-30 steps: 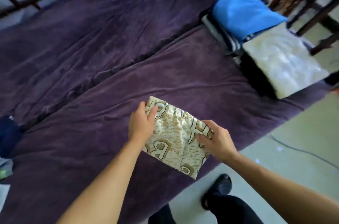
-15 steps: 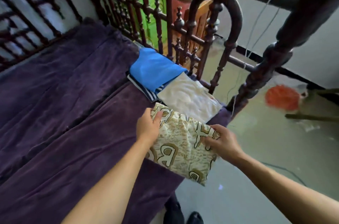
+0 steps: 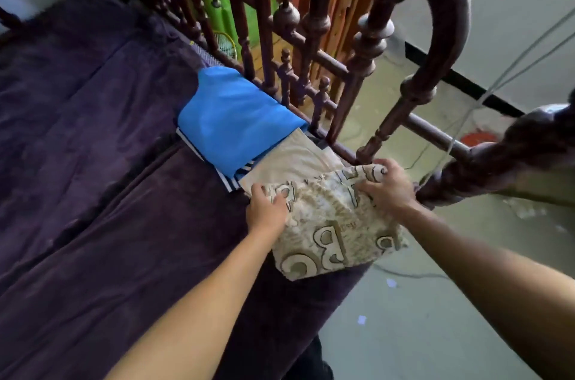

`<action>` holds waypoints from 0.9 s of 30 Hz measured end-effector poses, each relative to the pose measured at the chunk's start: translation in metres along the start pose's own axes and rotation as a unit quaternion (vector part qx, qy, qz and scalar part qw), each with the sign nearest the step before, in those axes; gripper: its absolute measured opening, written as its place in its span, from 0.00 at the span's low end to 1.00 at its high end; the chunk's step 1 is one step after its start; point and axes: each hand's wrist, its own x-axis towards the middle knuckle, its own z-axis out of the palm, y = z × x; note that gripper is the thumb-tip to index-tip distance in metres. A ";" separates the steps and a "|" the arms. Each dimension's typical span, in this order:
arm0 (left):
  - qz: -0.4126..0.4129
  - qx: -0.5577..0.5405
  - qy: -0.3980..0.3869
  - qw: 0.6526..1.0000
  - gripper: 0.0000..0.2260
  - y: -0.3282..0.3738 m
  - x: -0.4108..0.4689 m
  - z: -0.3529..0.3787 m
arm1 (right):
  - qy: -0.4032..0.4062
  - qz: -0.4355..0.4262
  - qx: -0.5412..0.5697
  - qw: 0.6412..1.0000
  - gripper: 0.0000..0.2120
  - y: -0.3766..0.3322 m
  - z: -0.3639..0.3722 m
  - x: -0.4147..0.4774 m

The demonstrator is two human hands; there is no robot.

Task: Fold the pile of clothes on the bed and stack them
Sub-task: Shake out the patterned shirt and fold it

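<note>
Lettered cloth (image 3: 329, 224) over stack (image 3: 289, 158) at bed (image 3: 93, 208) edge.

One wide-angle view from the person's head looks forward and steeply down, tilted, close over a corner of the bed (image 3: 93, 192). It faces the wooden rail (image 3: 451, 12), with floor (image 3: 435, 333) at the right.
</note>
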 end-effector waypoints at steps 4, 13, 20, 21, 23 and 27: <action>-0.131 -0.057 -0.012 0.990 0.09 -0.044 -0.023 0.029 | -0.056 -0.062 -0.122 0.989 0.27 -0.012 0.027 0.043; 0.352 0.293 0.073 0.886 0.16 -0.047 -0.023 0.025 | 0.011 -0.425 -0.306 0.852 0.24 0.013 0.048 0.022; 0.281 0.442 -0.115 0.844 0.28 -0.086 -0.002 0.068 | -0.111 -0.353 -0.433 0.822 0.31 0.076 0.078 0.044; 0.276 0.452 -0.109 0.841 0.28 -0.089 0.001 0.075 | -0.115 -0.348 -0.436 0.822 0.32 0.083 0.083 0.051; 0.271 0.472 -0.100 0.833 0.28 -0.092 0.005 0.088 | -0.119 -0.350 -0.439 0.819 0.32 0.096 0.091 0.060; 0.249 0.495 -0.085 0.828 0.29 -0.093 0.006 0.099 | -0.138 -0.350 -0.435 0.819 0.32 0.105 0.094 0.067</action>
